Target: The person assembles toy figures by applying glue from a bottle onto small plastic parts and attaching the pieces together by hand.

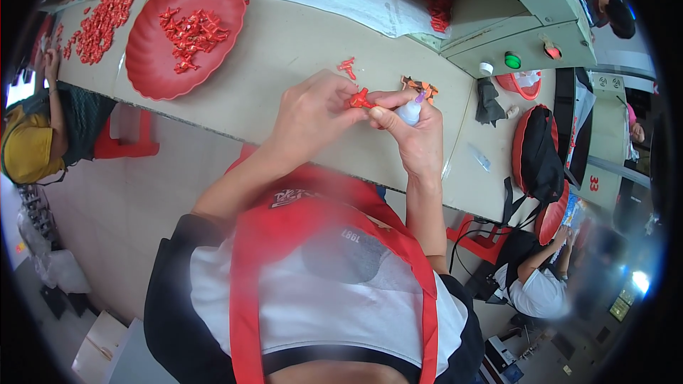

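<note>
In the upper centre of the frame, my left fingers (341, 84) pinch a small glossy red branched piece (361, 99); just right, my right fingers (390, 122) grip a small whitish squeeze bottle (409, 112), its purple nozzle (420, 97) angled up-right, away.

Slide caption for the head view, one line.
Left hand pinches a small red piece, right hand holds a purple-tipped bottle; a scalloped red plate of red pieces lies left.

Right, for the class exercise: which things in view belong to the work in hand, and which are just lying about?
Likely part of the work:
- small red piece in the left hand
- purple-tipped bottle in the right hand
- red scalloped plate of similar pieces

Apparently just lying about:
- dark cloth
- black bag
- red basket
</note>
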Available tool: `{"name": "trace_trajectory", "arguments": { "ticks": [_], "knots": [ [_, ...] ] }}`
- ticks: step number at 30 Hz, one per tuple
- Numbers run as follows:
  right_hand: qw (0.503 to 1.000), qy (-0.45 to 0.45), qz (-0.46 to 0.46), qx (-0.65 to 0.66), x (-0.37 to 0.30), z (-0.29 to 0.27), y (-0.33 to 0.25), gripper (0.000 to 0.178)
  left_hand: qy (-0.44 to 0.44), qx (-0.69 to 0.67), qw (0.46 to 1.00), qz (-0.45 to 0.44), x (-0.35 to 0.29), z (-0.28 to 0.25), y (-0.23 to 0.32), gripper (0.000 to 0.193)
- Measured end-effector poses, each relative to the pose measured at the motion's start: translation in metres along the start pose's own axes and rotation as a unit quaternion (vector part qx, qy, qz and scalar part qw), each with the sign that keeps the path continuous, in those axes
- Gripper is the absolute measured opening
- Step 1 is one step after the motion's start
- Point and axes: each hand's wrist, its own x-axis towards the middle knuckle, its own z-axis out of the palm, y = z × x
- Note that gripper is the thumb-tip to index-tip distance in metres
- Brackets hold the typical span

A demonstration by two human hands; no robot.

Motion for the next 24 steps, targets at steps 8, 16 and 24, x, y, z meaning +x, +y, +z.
{"name": "trace_trajectory", "arguments": {
  "ticks": [8, 16, 24],
  "knots": [
    [0.988, 0.028, -0.052, -0.141, 0.006, -0.026, 0.026, 0.016, -0.031, -0.109, 0.994, -0.002, -0.003, 0.020, -0.021, 0.023],
    [0.993, -0.001, -0.107, 0.058, 0.050, -0.032, 0.035, 0.012, 0.015, 0.030, 0.992, 0.119, 0.048, 0.038, -0.032, 0.029],
    [0.998, 0.038, -0.038, 0.021, 0.048, -0.031, 0.021, 0.012, 0.029, -0.005, 0.979, 0.200, 0.064, 0.054, -0.053, 0.020]
  ]
}}
